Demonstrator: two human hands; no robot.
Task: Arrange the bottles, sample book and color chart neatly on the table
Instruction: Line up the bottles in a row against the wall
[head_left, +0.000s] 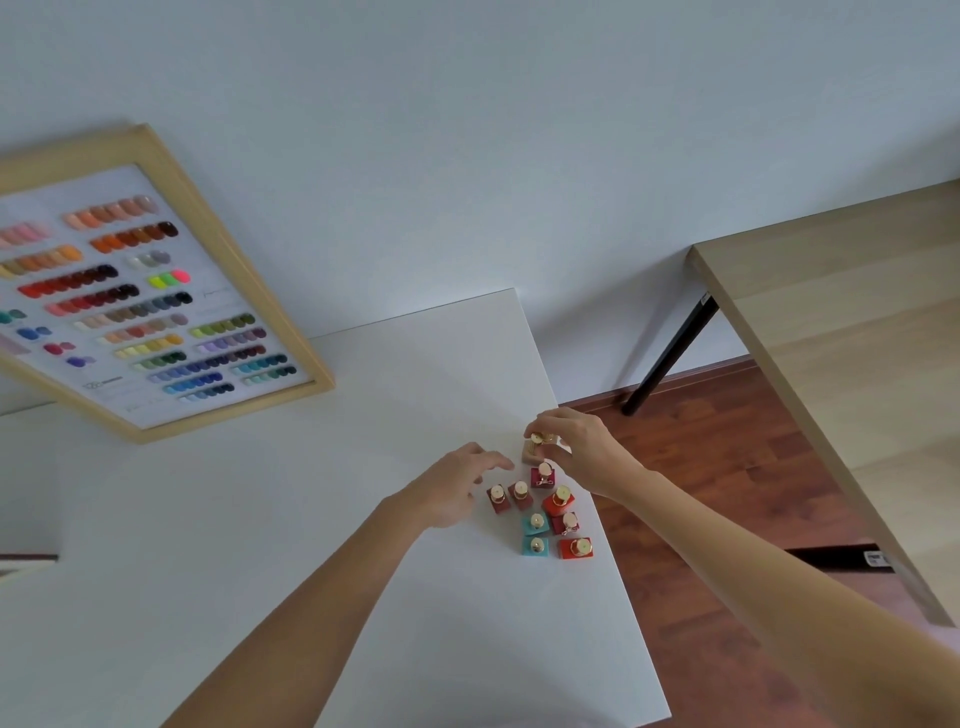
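Near the right edge of the white table (311, 519), just right of frame centre, a cluster of small bottles (540, 514) stands close to the drop to the wood floor (727, 467). The right hand (582, 452) pinches the gold cap of a beige bottle (535, 448) at the cluster's far end. The left hand (457, 483) hovers beside it, fingers loosely spread, holding nothing. At upper left, the framed color chart (150, 296) leans at the wall. Bare tabletop stretches left and toward the viewer. A wooden table (857, 322) stands at right.
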